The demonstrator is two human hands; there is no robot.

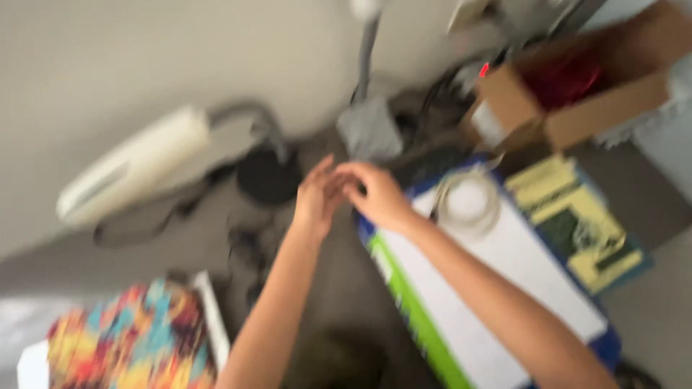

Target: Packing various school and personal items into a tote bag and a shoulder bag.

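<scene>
Picture blurred by fast head move. Left hand (316,196) and right hand (376,194) brought together, fingertips touching, above grey desk (346,288). Something tiny maybe pinched between them; grip cannot be told. White folder (497,288) lies just beside. Pinch best kept soft, hands kept close, head kept still.

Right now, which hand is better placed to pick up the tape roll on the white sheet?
Probably the right hand: it hangs at the sheet's edge beside the tape roll, while the left hand is farther away.
</scene>
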